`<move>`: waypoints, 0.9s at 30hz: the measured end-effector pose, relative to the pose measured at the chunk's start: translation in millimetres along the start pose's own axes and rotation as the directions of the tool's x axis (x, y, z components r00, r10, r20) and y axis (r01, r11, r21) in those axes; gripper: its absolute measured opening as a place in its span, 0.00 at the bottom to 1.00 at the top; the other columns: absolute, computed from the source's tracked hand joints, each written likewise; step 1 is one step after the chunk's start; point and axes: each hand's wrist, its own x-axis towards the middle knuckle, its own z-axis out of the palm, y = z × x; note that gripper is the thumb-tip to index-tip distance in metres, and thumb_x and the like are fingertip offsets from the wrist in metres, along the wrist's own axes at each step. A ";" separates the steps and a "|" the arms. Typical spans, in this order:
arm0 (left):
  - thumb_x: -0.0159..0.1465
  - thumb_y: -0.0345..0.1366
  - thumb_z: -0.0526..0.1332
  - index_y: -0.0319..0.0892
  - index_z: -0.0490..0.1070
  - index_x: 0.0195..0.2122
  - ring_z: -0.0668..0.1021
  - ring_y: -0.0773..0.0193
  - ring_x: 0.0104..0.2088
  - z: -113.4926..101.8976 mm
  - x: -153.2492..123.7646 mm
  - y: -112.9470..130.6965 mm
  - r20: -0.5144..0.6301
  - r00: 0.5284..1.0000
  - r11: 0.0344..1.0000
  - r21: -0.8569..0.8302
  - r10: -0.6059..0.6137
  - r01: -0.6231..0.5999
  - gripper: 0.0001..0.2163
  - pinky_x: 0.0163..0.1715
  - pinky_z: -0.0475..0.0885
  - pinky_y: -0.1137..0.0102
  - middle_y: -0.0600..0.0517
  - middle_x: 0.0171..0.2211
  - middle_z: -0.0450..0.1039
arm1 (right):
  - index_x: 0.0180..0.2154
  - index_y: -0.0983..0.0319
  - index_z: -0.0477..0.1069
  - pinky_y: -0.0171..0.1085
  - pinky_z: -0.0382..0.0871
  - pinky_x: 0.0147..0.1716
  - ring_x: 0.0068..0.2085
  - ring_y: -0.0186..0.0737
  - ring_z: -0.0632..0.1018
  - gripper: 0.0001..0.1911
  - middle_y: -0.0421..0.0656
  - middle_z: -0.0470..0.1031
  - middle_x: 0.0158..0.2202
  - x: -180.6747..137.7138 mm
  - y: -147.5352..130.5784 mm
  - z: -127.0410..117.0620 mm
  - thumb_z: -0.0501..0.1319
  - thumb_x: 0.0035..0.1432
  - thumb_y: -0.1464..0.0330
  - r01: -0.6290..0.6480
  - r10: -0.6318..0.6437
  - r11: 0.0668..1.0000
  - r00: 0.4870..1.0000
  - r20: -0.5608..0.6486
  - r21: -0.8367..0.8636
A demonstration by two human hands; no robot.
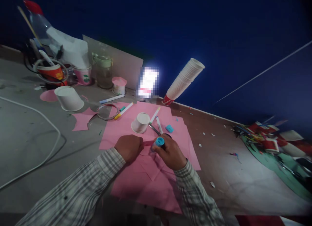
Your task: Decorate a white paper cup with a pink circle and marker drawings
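My right hand [170,153] is closed round a blue-ended glue stick [159,143], its tip down on a small pink paper piece [146,149]. Curled into a fist, my left hand [129,147] presses that piece against the large pink paper sheets [126,130]. Just beyond my hands an upturned white paper cup [140,122] stands on the sheets, with scissors [154,128], two markers [158,123] and a blue cap [169,128] beside it.
A stack of paper cups [184,80] leans at the back. Left of the sheets are a larger upturned cup [69,98], a ring [106,111], more markers [123,110], jars and tubs [104,71]. A white cable [52,125] crosses the left; paper scraps [273,144] pile at the right.
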 end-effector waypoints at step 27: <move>0.70 0.38 0.55 0.42 0.80 0.41 0.84 0.44 0.46 2.1 2.6 -0.4 -0.024 1.000 0.999 -0.032 -0.014 0.013 0.13 0.41 0.73 0.59 0.38 0.43 0.84 | 0.35 0.59 0.75 0.39 0.72 0.33 0.31 0.40 0.75 0.11 0.41 0.76 0.31 1.6 -9.5 8.1 0.66 0.60 0.58 -0.064 0.104 0.969 0.982 -0.160 0.237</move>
